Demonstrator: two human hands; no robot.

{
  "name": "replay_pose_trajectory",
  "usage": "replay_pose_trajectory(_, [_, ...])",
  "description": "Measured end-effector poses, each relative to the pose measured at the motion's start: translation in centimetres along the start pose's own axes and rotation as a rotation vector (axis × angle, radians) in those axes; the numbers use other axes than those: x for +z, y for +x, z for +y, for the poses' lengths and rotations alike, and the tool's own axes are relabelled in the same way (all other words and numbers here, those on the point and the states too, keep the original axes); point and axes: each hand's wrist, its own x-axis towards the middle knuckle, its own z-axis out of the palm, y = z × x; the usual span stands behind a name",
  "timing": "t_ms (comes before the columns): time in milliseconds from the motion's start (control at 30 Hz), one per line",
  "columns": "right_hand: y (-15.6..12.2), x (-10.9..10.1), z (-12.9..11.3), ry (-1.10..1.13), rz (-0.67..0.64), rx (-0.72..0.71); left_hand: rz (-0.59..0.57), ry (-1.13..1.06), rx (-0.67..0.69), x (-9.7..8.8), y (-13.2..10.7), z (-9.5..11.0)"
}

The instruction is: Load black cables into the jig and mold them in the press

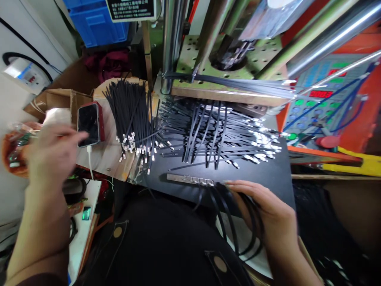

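Note:
My left hand (52,153) is blurred, its index finger stretched out over the screen of a phone (88,124) that leans on a red block. Nothing shows in that hand. At the lower right, my right hand (268,210) is closed round several black flat cables (230,214), which loop down toward my lap. Their upper ends meet a narrow metal strip (186,178) with small slots, lying near the table's front edge. Beyond it is a wide heap of black flat cables (205,131) with shiny metal ends. A second bundle of black cables (129,111) lies on cardboard to the left.
A press with a green perforated base plate (190,59) and steel columns stands behind the dark table (193,198). More cables (232,82) lie along its front edge. On the right is a control panel (320,95) with a red button (327,142). A white charging cable (90,163) hangs from the phone.

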Motion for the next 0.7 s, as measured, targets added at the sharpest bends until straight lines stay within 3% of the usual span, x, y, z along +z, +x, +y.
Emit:
replay_pose_trajectory(67, [-0.1,0.4,0.2,0.038,-0.013,-0.023,0.476,0.115,0.036,-1.3,1.6,-1.7])
replay_pose_trajectory(100, [-0.1,0.6,0.3,0.042,-0.014,-0.044,0.63,0.144,0.05,-1.3,2.4,-1.5])
replay_pose_trajectory(167, [0.1,0.9,0.3,0.013,-0.012,-0.087,0.667,0.098,0.068,0.2,3.4,0.8])
replay_pose_trajectory(267, [0.5,0.7,0.0,-0.064,-0.067,-0.152,0.378,-0.285,0.189,5.8,3.0,7.5])
replay_pose_trajectory(333, [0.9,0.3,-0.3,-0.095,-0.12,-0.202,-0.066,-0.556,0.404,10.0,1.7,11.8])
replay_pose_trajectory(433, [1.1,-0.2,-0.2,-0.109,-0.18,-0.212,-0.515,-0.68,0.519,14.2,-0.7,15.6])
replay_pose_trajectory(533, [0.5,-0.2,0.5,-0.144,-0.159,-0.155,-0.705,-0.596,0.423,15.0,-1.8,17.0])
replay_pose_trajectory(600, [0.0,0.2,1.2,-0.178,-0.075,-0.115,-0.747,-0.507,0.392,14.3,-1.6,17.7])
replay_pose_trajectory(700, [-0.4,0.5,1.9,-0.203,0.024,-0.121,-0.763,-0.314,0.451,13.3,-0.7,19.1])
